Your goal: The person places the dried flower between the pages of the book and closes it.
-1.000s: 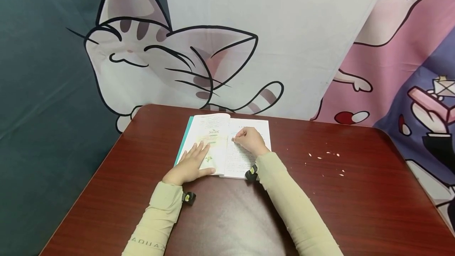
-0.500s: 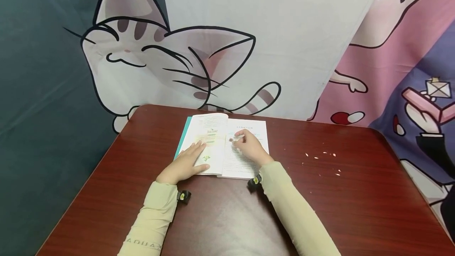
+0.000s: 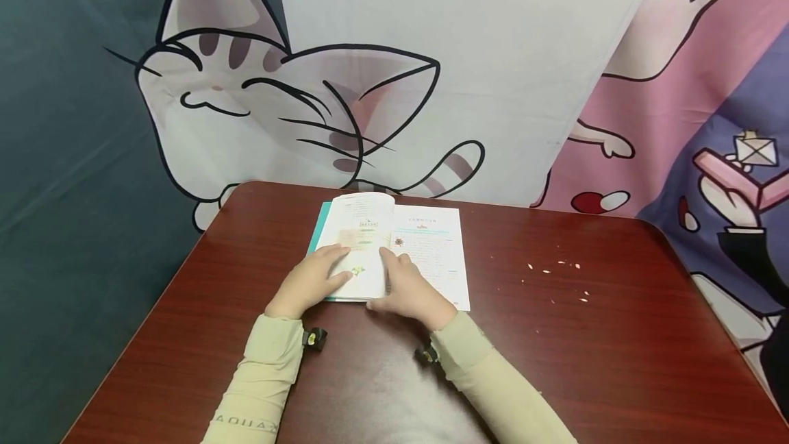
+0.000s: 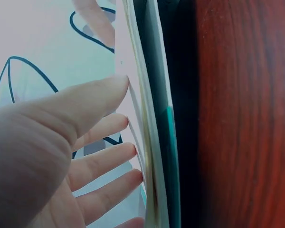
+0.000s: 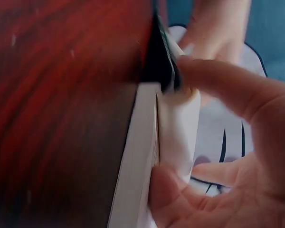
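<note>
An open book [image 3: 431,252] with a teal cover edge lies on the table, its left pages arching up at the middle fold. My left hand [image 3: 306,284] rests on the left page, thumb and fingers spread and nearly straight. In the left wrist view those fingertips [image 4: 128,150] touch the page surface, beside the book's edge [image 4: 149,123]. My right hand [image 3: 411,291] is at the book's lower middle, fingers in the fold and thumb at the bottom edge. Seen from the right wrist, its thumb and fingers hold the left-hand pages [image 5: 178,128] between them.
The dark red wooden table [image 3: 203,334] surrounds the book. Several small pale scraps [image 3: 546,271] lie scattered to the right. Behind the table hangs a cloth backdrop [image 3: 493,74] with a cartoon cat. Each wrist carries a small black camera [image 3: 316,339].
My right hand has left the small brown picture on the right page and moved down and left to the fold. My left hand has shifted slightly left; the left pages stand somewhat higher.
</note>
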{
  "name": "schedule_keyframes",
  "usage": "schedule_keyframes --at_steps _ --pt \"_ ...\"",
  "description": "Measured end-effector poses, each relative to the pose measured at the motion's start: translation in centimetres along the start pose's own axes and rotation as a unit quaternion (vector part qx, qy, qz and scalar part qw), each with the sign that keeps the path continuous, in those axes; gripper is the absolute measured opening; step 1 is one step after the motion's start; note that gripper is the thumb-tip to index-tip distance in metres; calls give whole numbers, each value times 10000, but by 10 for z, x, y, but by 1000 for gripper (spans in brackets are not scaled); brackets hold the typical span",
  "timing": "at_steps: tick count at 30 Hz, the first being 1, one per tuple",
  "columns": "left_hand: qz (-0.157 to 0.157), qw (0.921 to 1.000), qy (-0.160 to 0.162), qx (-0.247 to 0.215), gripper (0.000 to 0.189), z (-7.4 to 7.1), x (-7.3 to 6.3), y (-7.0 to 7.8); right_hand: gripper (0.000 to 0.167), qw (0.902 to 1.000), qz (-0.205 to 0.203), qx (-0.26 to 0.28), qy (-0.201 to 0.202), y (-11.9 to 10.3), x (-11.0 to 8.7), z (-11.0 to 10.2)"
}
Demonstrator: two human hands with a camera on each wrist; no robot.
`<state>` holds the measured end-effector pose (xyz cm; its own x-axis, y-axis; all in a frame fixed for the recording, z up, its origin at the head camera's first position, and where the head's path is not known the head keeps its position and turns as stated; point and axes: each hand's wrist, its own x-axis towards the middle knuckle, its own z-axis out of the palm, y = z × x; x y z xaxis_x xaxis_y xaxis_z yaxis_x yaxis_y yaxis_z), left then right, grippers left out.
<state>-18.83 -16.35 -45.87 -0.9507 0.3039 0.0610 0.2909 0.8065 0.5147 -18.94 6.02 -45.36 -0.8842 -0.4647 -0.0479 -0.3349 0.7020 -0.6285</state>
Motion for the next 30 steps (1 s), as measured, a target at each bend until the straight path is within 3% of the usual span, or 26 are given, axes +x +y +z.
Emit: schedule_keyframes --at_steps 3,8,12,16,23,27,30 --pt "-5 9999 119 -7 50 -1 0 0 114 9977 24 -666 98 -10 -1 7" --pt "-98 9995 313 -4 48 -2 -1 -1 115 9922 228 -1204 220 -21 0 13" --pt "-299 9986 430 45 50 -3 0 -1 112 9905 286 -1305 320 -21 0 13" --pt "-863 9948 521 -159 62 -5 0 -3 111 9931 198 -1113 299 -20 -2 11" --pt "-1831 9778 342 -962 84 -10 1 -6 110 9976 195 -652 131 -11 -4 6" --pt "-2145 9641 133 -1557 91 -16 1 -9 112 9990 148 -425 -32 -5 -3 2" --pt "-2212 9531 74 -2066 92 -22 0 -9 113 9998 88 -87 -145 0 -2 -1"
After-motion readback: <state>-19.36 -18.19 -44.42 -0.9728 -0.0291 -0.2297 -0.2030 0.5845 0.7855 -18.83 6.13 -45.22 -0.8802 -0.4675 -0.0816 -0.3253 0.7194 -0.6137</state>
